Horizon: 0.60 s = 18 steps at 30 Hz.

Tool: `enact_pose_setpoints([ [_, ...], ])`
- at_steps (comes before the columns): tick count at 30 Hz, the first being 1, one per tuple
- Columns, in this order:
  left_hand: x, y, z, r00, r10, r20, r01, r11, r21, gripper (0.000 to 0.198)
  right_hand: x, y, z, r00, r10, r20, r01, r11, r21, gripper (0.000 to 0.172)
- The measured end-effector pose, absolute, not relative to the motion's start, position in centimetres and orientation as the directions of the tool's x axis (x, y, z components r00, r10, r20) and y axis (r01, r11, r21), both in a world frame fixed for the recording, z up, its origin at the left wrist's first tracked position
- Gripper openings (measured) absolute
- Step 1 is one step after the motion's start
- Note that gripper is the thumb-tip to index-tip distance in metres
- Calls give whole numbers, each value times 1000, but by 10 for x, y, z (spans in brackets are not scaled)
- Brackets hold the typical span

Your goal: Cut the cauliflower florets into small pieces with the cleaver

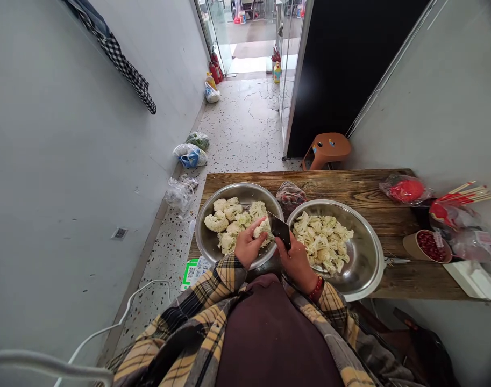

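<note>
My left hand is closed round a cauliflower floret above the left metal bowl. In my right hand is a cleaver, its dark blade upright against the floret's right side. Large cauliflower pieces lie in the left bowl. Many small cut cauliflower florets fill the left part of the right metal bowl. My fingers partly hide the floret and the cleaver's handle.
Both bowls stand on a wooden table. Behind them lies a plastic bag with dark contents. To the right are a tub of red beads or seeds, skewers and scissors. An orange stool stands beyond the table.
</note>
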<state>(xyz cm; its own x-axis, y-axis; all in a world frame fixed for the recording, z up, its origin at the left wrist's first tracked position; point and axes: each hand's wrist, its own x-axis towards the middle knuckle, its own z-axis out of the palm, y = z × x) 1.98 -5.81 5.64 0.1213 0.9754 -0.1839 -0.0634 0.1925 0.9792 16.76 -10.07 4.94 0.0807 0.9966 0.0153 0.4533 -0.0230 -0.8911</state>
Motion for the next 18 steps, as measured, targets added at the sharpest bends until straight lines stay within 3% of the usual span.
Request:
enact_pose_setpoints([
  [4, 20, -54, 56, 247, 921, -300, -284, 365, 887, 54, 172, -102, 52, 96, 979, -180, 224, -198, -954, 34],
  [12, 13, -49, 61, 394, 834, -386, -443, 540, 716, 48, 197, -98, 42, 263, 893, -365, -163, -332, -929, 43],
  [18, 13, -49, 67, 420, 786, -453, -457, 615, 643, 35, 234, -110, 34, 276, 857, -435, -257, -370, -893, 40],
])
